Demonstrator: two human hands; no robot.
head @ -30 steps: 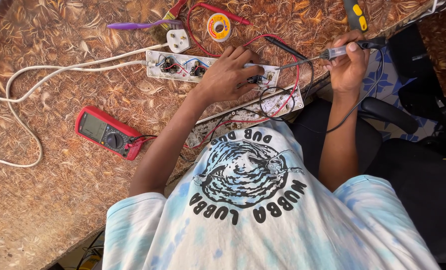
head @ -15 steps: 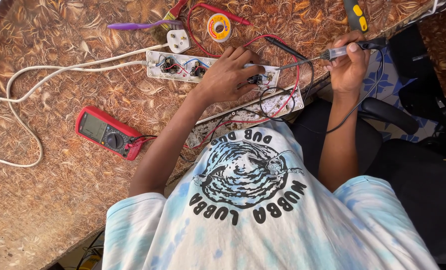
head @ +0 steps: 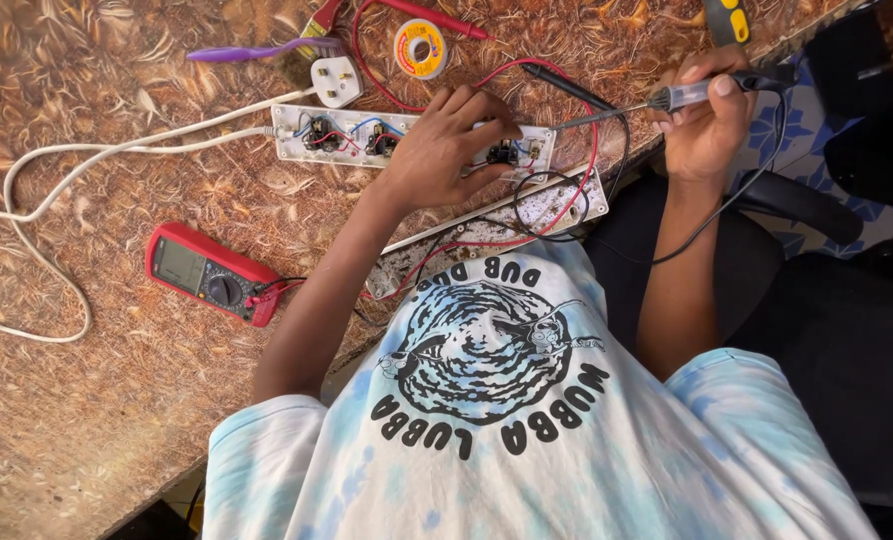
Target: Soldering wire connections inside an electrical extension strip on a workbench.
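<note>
- The power strip (head: 347,135) lies opened on the brown patterned surface (head: 117,420), its red, blue and dark inner wiring bare; its detached white cover (head: 497,225) rests just beside it, nearer the person
- The left hand (head: 442,150) presses down on the strip's right part, fingers curled and spread over the sockets, steadying it rather than holding anything up
- The right hand (head: 707,120) has its fingers closed round the handle of a soldering iron (head: 657,100), whose tip points at the strip's right end; whether it touches a contact I cannot tell
- A solder reel (head: 420,47) and the white plug (head: 337,82) sit beyond the strip; a red multimeter (head: 212,287) lies to the left, its leads running toward the work
- By my judgement, opening is done and joint work is under way; closing the cover remains
</note>
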